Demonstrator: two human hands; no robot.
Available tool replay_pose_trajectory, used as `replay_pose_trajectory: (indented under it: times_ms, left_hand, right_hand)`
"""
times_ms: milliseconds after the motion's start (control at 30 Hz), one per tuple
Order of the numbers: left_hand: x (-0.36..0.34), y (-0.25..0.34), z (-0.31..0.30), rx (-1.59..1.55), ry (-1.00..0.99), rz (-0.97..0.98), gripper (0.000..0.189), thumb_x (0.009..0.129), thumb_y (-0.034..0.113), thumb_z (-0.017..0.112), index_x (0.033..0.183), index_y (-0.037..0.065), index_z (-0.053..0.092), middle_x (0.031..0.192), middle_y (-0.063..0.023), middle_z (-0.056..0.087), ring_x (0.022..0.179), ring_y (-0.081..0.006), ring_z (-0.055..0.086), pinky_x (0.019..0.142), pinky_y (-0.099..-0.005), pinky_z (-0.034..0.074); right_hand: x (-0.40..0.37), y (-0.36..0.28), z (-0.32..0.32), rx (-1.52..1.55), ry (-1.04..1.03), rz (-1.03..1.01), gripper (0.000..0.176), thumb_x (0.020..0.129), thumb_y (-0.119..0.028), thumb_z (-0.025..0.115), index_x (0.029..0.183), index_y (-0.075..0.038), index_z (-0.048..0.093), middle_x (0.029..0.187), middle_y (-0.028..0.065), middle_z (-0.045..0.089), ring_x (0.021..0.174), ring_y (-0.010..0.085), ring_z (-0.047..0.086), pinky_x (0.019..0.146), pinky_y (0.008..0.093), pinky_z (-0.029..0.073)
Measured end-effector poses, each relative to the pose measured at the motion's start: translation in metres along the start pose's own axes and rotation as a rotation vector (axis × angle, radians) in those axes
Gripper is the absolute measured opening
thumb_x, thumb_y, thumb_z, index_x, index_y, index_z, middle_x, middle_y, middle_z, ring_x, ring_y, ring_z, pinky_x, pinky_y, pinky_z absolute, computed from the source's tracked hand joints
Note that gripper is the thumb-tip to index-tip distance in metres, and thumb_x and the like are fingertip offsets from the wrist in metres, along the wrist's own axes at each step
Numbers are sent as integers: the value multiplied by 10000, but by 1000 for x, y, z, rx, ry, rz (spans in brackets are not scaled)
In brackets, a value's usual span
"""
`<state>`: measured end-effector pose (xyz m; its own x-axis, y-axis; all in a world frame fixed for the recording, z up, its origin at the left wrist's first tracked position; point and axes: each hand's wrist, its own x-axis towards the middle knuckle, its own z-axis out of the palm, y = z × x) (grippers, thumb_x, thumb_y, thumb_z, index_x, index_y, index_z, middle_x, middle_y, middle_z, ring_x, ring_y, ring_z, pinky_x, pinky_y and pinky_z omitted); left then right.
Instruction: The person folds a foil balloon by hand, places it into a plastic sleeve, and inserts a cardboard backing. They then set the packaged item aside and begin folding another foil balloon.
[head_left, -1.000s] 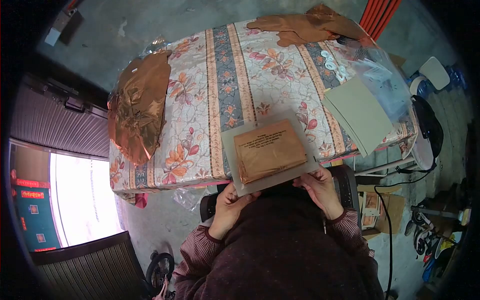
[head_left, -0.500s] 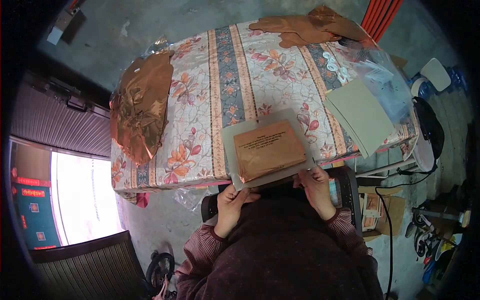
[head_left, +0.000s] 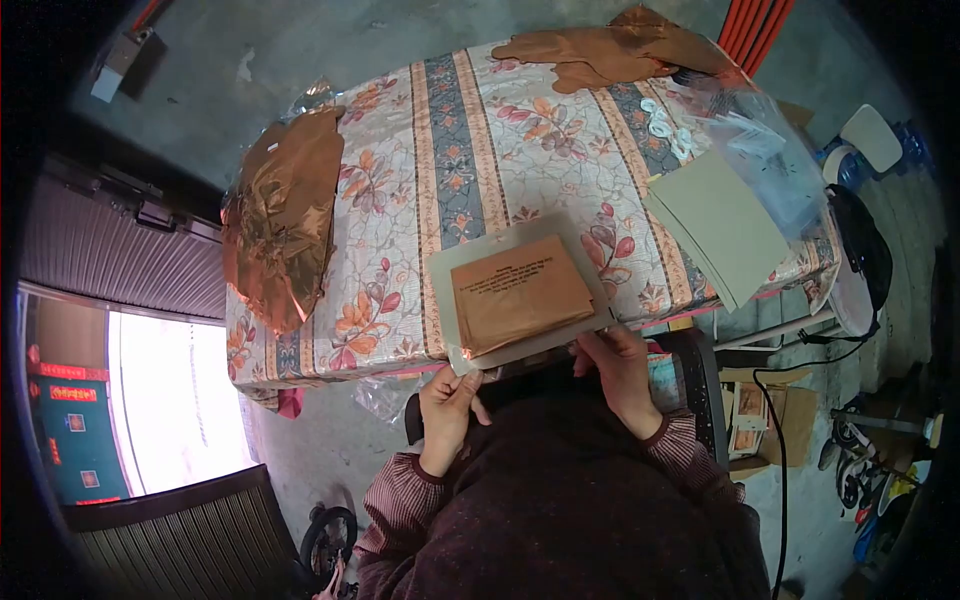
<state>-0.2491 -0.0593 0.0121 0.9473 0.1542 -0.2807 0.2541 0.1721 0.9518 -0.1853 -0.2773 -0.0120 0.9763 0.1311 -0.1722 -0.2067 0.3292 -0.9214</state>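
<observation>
A clear plastic bag [head_left: 462,362] holds a grey card [head_left: 441,290] and, over it, a folded copper-coloured foil piece [head_left: 525,312] printed with small dark text. It lies at the table's front edge, slightly turned, its near edge by my body. My left hand [head_left: 447,408] pinches the bag's near left corner between thumb and fingers. My right hand [head_left: 618,375] is beside the near right corner, thumb and fingers apart. Whether its fingertips touch the bag is hard to make out.
A patterned cloth covers the table [head_left: 385,230]. Copper foil sheets [head_left: 283,220] lie left, and more foil [head_left: 615,55] lies at the far edge. Right are grey cards [head_left: 715,225], white cord [head_left: 665,128] and clear plastic bags [head_left: 770,165]. A cardboard box [head_left: 785,430] stands below.
The bag with its card and foil piece has shifted slightly left and tilted. My right hand has come off its near right corner; my left hand still pinches the left one.
</observation>
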Motion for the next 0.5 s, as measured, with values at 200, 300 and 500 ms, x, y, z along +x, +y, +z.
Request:
replay_pose_trajectory:
  times_ms: [200,300,500]
  left_hand:
    - [6,11,0,-3,8,-27,235,948,135,524,1086,-45,586,923,-147,682,403,-101,514,381,-198,396]
    - [7,15,6,20,40,-34,200,952,157,520,990,-27,589,864,-120,689,357,-94,462,363,-209,373]
    - [5,18,-3,115,40,-166,287,982,244,470,912,-3,598,661,-84,657,329,-79,429,357,-205,368]
  right_hand:
    - [13,-21,9,-43,0,85,139,914,-109,567,871,18,605,719,82,643,494,96,543,443,225,440]
    - [15,-23,9,-96,3,83,162,915,-130,573,847,16,587,700,87,640,440,93,517,393,219,409]
    - [18,-29,8,-214,30,55,183,916,-147,572,826,5,523,659,98,632,390,91,496,336,208,364]
